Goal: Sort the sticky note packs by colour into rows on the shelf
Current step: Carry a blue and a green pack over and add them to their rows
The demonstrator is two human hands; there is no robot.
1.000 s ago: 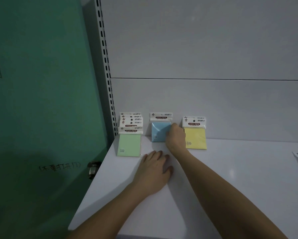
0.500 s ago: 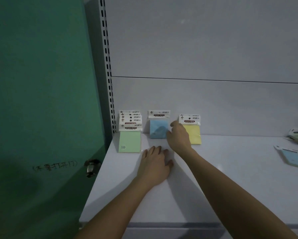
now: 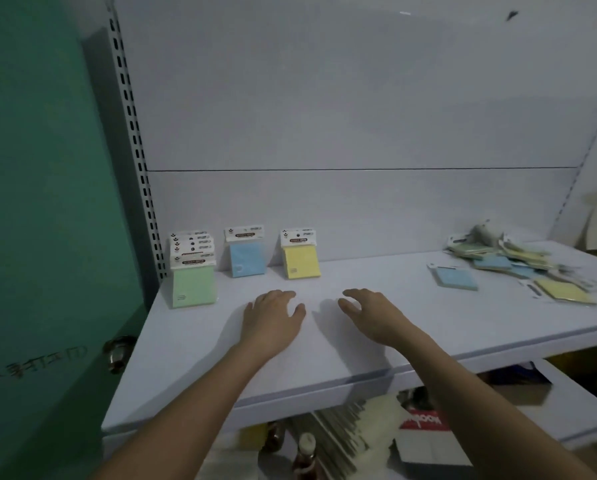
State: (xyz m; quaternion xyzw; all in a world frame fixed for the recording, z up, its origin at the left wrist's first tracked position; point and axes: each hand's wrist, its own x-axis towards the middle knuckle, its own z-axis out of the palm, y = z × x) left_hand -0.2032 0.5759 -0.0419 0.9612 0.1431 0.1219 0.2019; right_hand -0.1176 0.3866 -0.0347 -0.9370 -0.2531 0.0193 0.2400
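Note:
Against the back wall of the white shelf (image 3: 290,368) lean three groups of sticky note packs: a green row of several packs (image 3: 193,284) at the far left, one blue pack (image 3: 247,259) beside it, and one yellow pack (image 3: 301,261) to its right. A loose heap of mixed blue, yellow and green packs (image 3: 511,263) lies at the shelf's right end, with a single blue pack (image 3: 454,277) on its near-left side. My left hand (image 3: 273,318) rests flat on the shelf, fingers spread. My right hand (image 3: 369,311) hovers just right of it, empty, fingers apart.
A green door (image 3: 41,220) with a metal knob (image 3: 117,353) stands left of the shelf, beside a slotted upright rail (image 3: 134,143). Below the shelf's front edge sit a bottle (image 3: 305,448), papers and a red-and-white box (image 3: 425,427). A lower shelf (image 3: 574,407) juts out right.
My right hand has let go of the blue pack at the back wall and pulled back toward me, empty. The view has swung right, bringing the loose heap into sight.

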